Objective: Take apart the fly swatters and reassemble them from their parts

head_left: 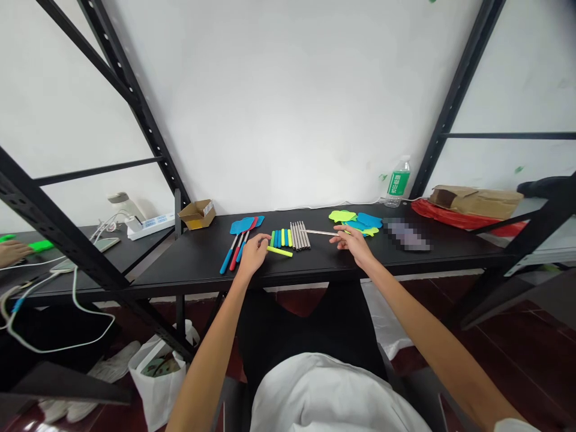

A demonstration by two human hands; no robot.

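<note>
My left hand (255,255) is closed on one end of a yellow-green handle tube (281,251), which points right along the table. In my right hand (352,243) is a thin silver metal rod (320,232), its free end pointing left over other rods. Between the hands lie a row of green, blue and yellow handle tubes (282,237) and a row of metal rods (300,236). Left of my left hand are several fly swatters with blue or red heads (242,225). Beyond my right hand is a pile of yellow-green and blue flat plastic heads (355,221).
A small open cardboard box (197,215) stands at the back left. A water bottle (398,182) is by the wall, and a blurred object (407,234) lies at right. Black shelf posts (148,120) flank the table (180,267). Another person's hand (12,252) shows at far left.
</note>
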